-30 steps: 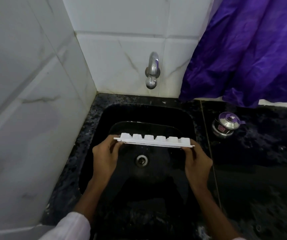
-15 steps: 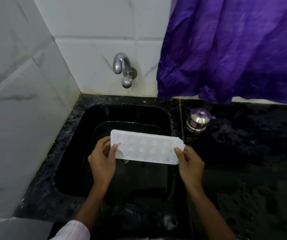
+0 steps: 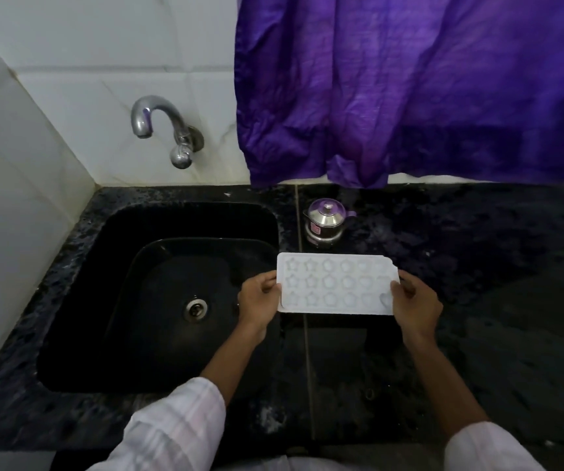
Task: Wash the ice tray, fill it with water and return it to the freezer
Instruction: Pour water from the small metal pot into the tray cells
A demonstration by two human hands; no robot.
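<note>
Ice tray [image 3: 336,285]: white, face up, three rows of six moulded cells in star and rounded shapes, with a notch at its far right corner. It is held level by its two short edges, above the dark speckled surface [image 3: 494,300], its left end over the right rim of the sink [image 3: 185,212]. Left hand [image 3: 260,300]: fingers [image 3: 267,283] clamped on the tray's left edge, thumb on top. Right hand [image 3: 414,305]: fingers [image 3: 396,290] clamped on the right edge in the same way. Small steel pot [image 3: 326,222], purple knob and handle, stands just beyond the tray's far long edge, apart from it; it bears a pink label, too small to read. The black sink has a drain [image 3: 195,309] at its floor. Chrome tap [image 3: 165,129] is mounted on the white tiled wall [image 3: 103,45] above the sink's back edge. The hem of a purple cloth [image 3: 409,86] hangs at the rear of the surface, behind the pot. The surface extends broadly to the right.
</note>
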